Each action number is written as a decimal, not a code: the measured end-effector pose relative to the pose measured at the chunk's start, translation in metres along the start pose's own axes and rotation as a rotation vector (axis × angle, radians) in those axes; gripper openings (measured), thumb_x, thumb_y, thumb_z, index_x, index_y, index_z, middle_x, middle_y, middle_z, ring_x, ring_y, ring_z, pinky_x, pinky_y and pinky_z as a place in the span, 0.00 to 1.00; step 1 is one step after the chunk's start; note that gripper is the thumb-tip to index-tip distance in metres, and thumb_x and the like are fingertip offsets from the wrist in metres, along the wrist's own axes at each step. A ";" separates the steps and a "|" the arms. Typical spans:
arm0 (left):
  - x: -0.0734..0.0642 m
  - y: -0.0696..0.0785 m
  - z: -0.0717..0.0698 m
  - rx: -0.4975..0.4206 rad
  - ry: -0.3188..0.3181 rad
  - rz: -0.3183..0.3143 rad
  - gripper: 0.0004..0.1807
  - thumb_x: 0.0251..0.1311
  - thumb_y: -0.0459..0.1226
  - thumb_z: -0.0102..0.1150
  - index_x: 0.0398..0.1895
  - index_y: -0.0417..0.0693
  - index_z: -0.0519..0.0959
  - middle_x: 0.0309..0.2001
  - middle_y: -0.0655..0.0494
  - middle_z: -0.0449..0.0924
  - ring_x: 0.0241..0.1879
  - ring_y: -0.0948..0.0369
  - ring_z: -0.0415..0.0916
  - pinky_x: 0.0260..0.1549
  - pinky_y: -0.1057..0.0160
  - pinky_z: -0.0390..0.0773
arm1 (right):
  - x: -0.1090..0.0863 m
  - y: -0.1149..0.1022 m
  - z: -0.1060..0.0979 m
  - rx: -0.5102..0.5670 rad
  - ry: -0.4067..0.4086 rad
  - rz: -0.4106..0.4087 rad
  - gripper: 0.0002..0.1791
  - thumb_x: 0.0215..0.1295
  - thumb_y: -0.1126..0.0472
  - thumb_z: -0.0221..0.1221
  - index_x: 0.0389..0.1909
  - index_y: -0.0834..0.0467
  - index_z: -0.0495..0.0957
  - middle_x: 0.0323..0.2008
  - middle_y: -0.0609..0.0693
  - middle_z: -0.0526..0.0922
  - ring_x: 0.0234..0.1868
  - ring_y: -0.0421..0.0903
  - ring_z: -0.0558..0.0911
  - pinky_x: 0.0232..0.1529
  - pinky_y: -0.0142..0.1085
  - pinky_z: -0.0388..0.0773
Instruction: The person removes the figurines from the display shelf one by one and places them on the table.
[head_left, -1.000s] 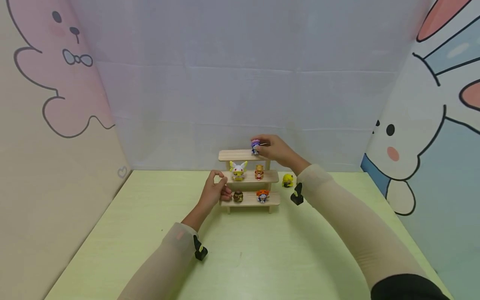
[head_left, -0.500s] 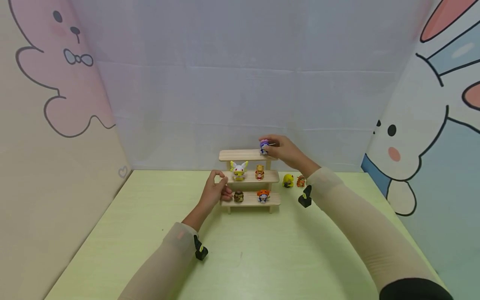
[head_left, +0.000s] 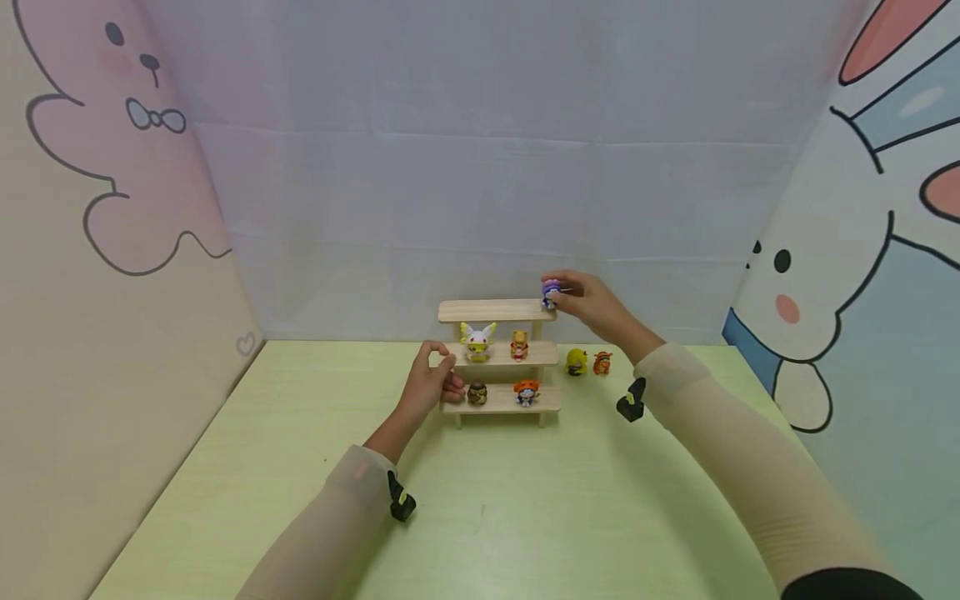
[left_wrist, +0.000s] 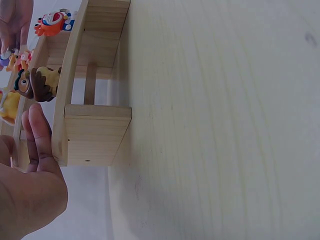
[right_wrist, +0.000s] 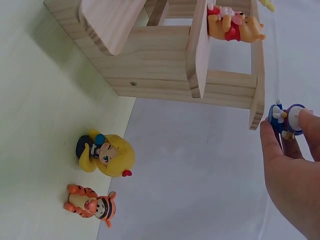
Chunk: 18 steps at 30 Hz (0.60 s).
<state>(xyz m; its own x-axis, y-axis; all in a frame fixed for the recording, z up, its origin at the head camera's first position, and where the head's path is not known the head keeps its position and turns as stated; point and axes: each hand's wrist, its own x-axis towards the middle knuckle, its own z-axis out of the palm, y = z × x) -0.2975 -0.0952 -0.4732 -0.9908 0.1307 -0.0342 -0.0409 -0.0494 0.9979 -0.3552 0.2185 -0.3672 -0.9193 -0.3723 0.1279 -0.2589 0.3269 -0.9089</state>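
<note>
My right hand (head_left: 592, 304) pinches a small blue-and-white figurine with a purple top (head_left: 551, 293) between thumb and fingers. It overlaps the right end of the top tier in the head view; the right wrist view shows the figurine (right_wrist: 286, 119) just past that board end. At the wooden three-tier display shelf (head_left: 487, 311), my left hand (head_left: 426, 382) grips the left end of the middle tier with thumb and index finger. Its other fingers (left_wrist: 37, 130) lie straight by the bottom tier, near a brown owl figurine (left_wrist: 39, 84).
A white-eared yellow figurine (head_left: 477, 342) and a bear figurine (head_left: 519, 344) stand on the middle tier. An orange-topped figurine (head_left: 527, 392) is on the bottom tier. Right of the shelf, a yellow-haired figurine (right_wrist: 112, 155) and a tiger figurine (right_wrist: 90, 202) stand on the table.
My right hand has moved right along the top tier with the blue-and-white figurine, from near the middle to the right end. The tiger figurine has come into sight. My left hand stays put.
</note>
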 end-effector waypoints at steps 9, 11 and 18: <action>0.000 0.001 0.001 0.011 0.002 -0.008 0.07 0.80 0.37 0.48 0.52 0.47 0.63 0.20 0.50 0.79 0.18 0.59 0.81 0.18 0.64 0.84 | -0.011 0.007 -0.010 -0.021 0.021 0.018 0.25 0.81 0.63 0.52 0.74 0.63 0.66 0.67 0.63 0.73 0.67 0.58 0.74 0.71 0.54 0.72; 0.000 0.000 0.000 0.007 0.001 -0.006 0.06 0.80 0.37 0.48 0.52 0.48 0.63 0.20 0.50 0.79 0.18 0.59 0.81 0.18 0.64 0.85 | -0.013 0.009 -0.013 -0.032 0.029 0.025 0.25 0.81 0.62 0.53 0.74 0.63 0.66 0.67 0.63 0.73 0.67 0.59 0.74 0.71 0.54 0.72; 0.001 -0.002 -0.002 0.009 -0.001 0.006 0.06 0.80 0.37 0.48 0.51 0.49 0.64 0.20 0.50 0.80 0.18 0.58 0.81 0.19 0.63 0.85 | -0.023 0.017 -0.022 -0.054 0.060 0.045 0.26 0.80 0.61 0.54 0.74 0.62 0.66 0.67 0.62 0.74 0.67 0.60 0.75 0.71 0.57 0.71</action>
<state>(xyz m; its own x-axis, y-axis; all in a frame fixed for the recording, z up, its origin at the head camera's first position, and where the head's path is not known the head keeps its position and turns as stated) -0.2983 -0.0965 -0.4756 -0.9909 0.1314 -0.0280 -0.0338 -0.0417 0.9986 -0.3454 0.2515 -0.3770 -0.9462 -0.3035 0.1126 -0.2310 0.3894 -0.8917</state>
